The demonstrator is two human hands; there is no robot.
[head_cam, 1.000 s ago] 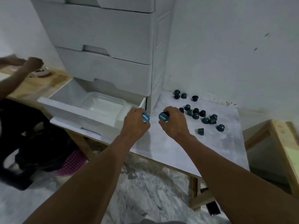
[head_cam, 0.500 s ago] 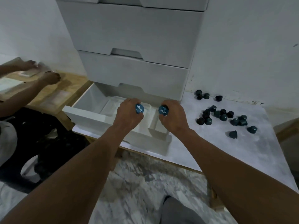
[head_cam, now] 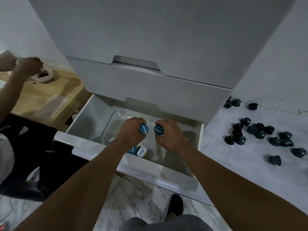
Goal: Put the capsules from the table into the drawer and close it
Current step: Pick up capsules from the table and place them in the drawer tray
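Note:
The white bottom drawer (head_cam: 158, 178) stands pulled out over the floor. Both of my hands hover above its inside. My left hand (head_cam: 131, 135) grips a blue-lidded capsule (head_cam: 143, 128). My right hand (head_cam: 170, 136) grips another blue-lidded capsule (head_cam: 158, 130). Below my left wrist, a blue capsule (head_cam: 132, 150) and a white-and-yellow capsule (head_cam: 141, 152) lie in the drawer. Several dark teal capsules (head_cam: 260, 134) are scattered on the white table (head_cam: 233, 164) to the right.
A white drawer cabinet (head_cam: 150, 64) rises behind the open drawer, its upper drawers shut. At the left, another person's hands (head_cam: 28, 65) work at a wooden table (head_cam: 41, 97). Marble floor and my shoe (head_cam: 175, 207) lie below.
Both hands have carried their capsules left from the table to above the open drawer. The view has swung left and closer to the cabinet.

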